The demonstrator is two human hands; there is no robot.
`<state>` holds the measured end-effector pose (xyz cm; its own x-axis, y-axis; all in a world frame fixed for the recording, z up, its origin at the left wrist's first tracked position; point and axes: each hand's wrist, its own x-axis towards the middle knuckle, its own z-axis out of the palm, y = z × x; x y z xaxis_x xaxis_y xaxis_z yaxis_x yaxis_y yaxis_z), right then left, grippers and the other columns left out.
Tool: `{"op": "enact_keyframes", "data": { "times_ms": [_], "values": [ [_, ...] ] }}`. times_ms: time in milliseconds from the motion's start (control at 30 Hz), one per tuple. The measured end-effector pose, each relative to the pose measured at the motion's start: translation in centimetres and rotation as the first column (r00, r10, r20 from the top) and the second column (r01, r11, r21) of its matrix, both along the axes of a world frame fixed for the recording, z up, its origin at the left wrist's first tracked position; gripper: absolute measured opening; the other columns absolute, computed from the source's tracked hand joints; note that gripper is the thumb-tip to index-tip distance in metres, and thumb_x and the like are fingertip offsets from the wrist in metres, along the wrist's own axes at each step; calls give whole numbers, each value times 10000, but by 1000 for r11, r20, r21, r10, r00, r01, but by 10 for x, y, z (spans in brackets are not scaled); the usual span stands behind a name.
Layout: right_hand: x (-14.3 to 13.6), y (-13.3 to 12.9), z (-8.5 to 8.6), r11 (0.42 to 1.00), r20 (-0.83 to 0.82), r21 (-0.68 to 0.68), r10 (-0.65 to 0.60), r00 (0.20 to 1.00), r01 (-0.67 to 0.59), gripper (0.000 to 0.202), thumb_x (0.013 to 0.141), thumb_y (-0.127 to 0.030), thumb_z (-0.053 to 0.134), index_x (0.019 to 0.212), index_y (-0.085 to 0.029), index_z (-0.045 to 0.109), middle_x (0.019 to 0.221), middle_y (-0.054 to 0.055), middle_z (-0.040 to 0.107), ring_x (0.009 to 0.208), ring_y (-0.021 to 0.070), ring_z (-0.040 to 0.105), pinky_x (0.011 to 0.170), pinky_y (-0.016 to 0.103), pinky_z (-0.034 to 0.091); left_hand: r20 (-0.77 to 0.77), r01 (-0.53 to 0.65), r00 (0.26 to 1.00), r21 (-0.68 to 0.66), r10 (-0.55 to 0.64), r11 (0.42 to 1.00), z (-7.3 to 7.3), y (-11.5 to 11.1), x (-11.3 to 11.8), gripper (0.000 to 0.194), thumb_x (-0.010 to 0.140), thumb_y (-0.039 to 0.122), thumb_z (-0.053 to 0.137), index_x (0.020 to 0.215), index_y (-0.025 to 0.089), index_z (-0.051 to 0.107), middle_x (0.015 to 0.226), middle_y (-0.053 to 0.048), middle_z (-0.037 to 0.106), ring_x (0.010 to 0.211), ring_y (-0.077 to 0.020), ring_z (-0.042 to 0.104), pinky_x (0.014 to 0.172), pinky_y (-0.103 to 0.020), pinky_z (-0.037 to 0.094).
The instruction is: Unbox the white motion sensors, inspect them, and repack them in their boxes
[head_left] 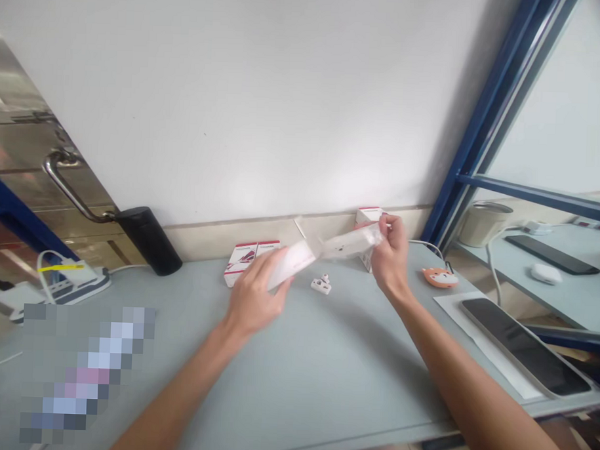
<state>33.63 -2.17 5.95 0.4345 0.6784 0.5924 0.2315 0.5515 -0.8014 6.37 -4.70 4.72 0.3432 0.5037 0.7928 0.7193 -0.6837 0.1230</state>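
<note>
My left hand (257,292) is closed around a small white box (293,261), lifted above the table and tilted. A raised flap stands at the box's far end. My right hand (391,254) pinches the right end of a clear plastic packet (349,243) with a few small dark spots. The packet's left end meets the end of the box; blur hides whether it is still partly inside. Below them, small white plastic pieces (321,284) lie on the table. A red-and-white printed box (244,257) is behind my left hand, and another upright box (369,215) is partly hidden behind the packet.
On the grey table (294,382) stand a black cylinder (148,241) and a white power strip (79,283) at left. A phone-like black slab (525,344) on white paper and an orange-and-white object (440,278) sit at right. A blue frame (481,113) borders the right side.
</note>
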Motion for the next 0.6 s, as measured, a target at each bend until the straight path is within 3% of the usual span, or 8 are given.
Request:
{"op": "enact_keyframes", "data": {
  "times_ms": [100, 200, 267, 300, 467, 600],
  "values": [
    [13, 5, 1, 975, -5, 45, -216, 976, 216, 247, 1046, -489, 431, 980, -259, 494, 881, 40, 667, 813, 232, 619, 754, 368, 483, -7, -85, 996, -39, 85, 996, 15, 20, 8, 492, 1010, 313, 568, 1497, 246, 541, 1360, -112, 692, 1275, -317, 632, 1122, -497, 461],
    [20, 3, 3, 943, 104, 50, -333, 937, 329, 209, 1025, -446, 461, 968, -251, 511, 836, 32, 632, 733, 224, 577, 705, 360, 444, -30, -110, 994, -259, 106, 959, 26, 46, 29, 559, 1022, 333, 496, 1570, 223, 487, 1439, -150, 612, 1285, -334, 616, 1110, -504, 460],
    [22, 0, 4, 939, 202, 25, -342, 918, 344, 184, 1014, -424, 480, 961, -253, 524, 801, 22, 625, 676, 215, 550, 670, 351, 412, -157, -116, 987, -470, 46, 875, 28, 66, 44, 565, 1039, 336, 449, 1599, 261, 459, 1517, -136, 564, 1293, -332, 618, 1121, -491, 447],
    [23, -1, 4, 939, 241, 9, -336, 910, 345, 173, 1008, -414, 487, 956, -255, 531, 787, 19, 626, 659, 212, 545, 660, 347, 401, -179, -113, 984, -507, 24, 855, 27, 76, 50, 543, 1041, 321, 434, 1577, 255, 494, 1517, -127, 584, 1332, -331, 600, 1145, -477, 427],
    [24, 4, 2, 940, 277, -61, -307, 911, 335, 149, 975, -393, 506, 925, -260, 551, 758, 19, 659, 658, 221, 591, 668, 341, 423, -266, -122, 962, -624, -63, 772, 10, 116, 64, 500, 1015, 260, 438, 1486, 215, 601, 1446, -125, 684, 1315, -314, 643, 1076, -401, 483],
    [21, 8, 1, 960, 172, -144, -213, 962, 238, 184, 952, -423, 548, 888, -252, 562, 768, 26, 685, 658, 216, 610, 629, 321, 440, -326, -131, 937, -659, -124, 741, 1, 128, 67, 476, 985, 269, 478, 1426, 266, 658, 1397, -87, 723, 1264, -298, 675, 1024, -368, 507]
  ]
}}
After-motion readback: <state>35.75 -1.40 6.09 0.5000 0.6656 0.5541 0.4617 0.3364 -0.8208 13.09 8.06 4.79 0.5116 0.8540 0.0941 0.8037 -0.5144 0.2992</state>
